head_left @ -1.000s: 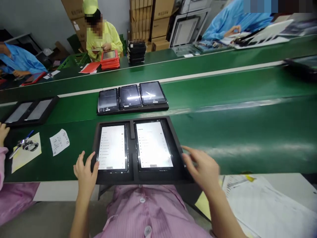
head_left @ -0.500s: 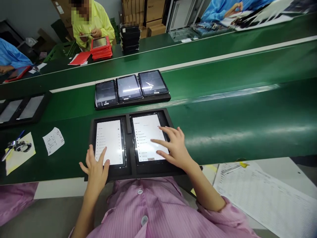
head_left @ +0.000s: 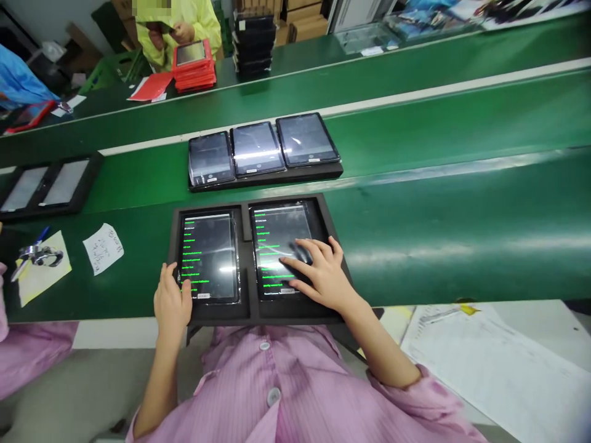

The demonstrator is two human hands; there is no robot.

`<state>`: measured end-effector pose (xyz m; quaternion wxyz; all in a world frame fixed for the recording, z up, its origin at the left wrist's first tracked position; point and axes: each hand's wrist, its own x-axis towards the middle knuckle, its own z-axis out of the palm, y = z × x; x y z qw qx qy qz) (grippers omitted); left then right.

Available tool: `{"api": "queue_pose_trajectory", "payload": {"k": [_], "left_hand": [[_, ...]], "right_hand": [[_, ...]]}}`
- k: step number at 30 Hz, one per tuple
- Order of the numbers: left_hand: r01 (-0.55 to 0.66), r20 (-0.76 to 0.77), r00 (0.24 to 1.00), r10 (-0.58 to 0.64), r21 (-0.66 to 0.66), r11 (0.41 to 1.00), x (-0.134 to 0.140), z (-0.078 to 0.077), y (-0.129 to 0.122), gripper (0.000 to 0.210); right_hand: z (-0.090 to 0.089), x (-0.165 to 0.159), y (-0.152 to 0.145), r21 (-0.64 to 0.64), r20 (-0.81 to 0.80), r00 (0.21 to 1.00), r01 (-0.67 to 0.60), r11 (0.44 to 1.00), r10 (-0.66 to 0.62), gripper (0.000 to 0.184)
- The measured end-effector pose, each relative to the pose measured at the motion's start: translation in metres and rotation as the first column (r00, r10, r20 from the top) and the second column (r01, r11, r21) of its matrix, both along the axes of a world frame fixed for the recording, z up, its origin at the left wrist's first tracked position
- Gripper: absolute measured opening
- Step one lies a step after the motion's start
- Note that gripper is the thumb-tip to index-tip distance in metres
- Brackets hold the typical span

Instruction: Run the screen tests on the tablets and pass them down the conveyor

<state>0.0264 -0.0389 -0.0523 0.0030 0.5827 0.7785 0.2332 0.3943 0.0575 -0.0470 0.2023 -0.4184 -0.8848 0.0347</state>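
Observation:
Two tablets lie side by side in a black foam tray at the front of the green bench. Both the left tablet [head_left: 212, 246] and the right tablet [head_left: 281, 231] show dark screens with lists of mostly green text. My left hand [head_left: 172, 301] rests at the tray's left edge, its thumb near the left tablet's lower corner and apart from the fingers; it holds nothing. My right hand [head_left: 325, 274] hovers over or touches the right tablet's screen, open with fingers spread, covering part of the list. Beneath them is the foam tray [head_left: 247, 307].
Behind lies another tray with three tablets [head_left: 258, 147]. At left are a tray of tablets [head_left: 50, 184], a handwritten note [head_left: 104, 249] and a metal object [head_left: 41, 255] on yellow paper. Printed sheets [head_left: 489, 363] lie at right. A person in yellow [head_left: 203, 24] works beyond red cases [head_left: 194, 67].
Both screens have switched from white lists to dark ones with green text. My left hand has drawn back from the screen to the tray's left edge. The right hand stays over its tablet.

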Motion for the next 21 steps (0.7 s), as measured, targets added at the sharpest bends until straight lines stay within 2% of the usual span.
{"api": "queue_pose_trajectory", "payload": {"k": [6,10,12,16,18,21], "left_hand": [[0.003,0.002,1.000,-0.002,-0.067,0.998,-0.001,0.001,-0.001,0.066],[-0.022,0.058,0.998,0.022,-0.004,1.000,-0.006,-0.004,-0.003,0.079],[0.022,0.096,0.995,-0.022,0.003,1.000,-0.012,-0.003,-0.001,0.080],[0.197,0.193,0.963,-0.187,-0.032,0.980,-0.025,0.009,0.015,0.071],[0.249,0.200,0.951,-0.235,-0.049,0.967,-0.028,0.014,0.024,0.072],[0.248,0.171,0.958,-0.231,-0.088,0.965,-0.029,0.015,0.030,0.078]], "right_hand": [[-0.004,-0.003,-0.001,-0.010,0.048,0.999,0.003,1.000,-0.003,0.050],[0.004,0.004,-0.001,0.022,-0.026,0.999,0.025,0.999,-0.024,0.059],[0.012,0.012,0.004,-0.003,-0.045,0.999,0.024,1.000,-0.024,0.061],[0.023,0.021,0.030,-0.099,-0.031,0.994,-0.107,0.989,0.104,0.046],[0.018,0.016,0.043,-0.046,-0.079,0.994,-0.080,0.996,0.076,0.039],[0.005,0.005,0.053,0.059,-0.101,0.994,-0.030,0.998,0.035,0.037]]}}
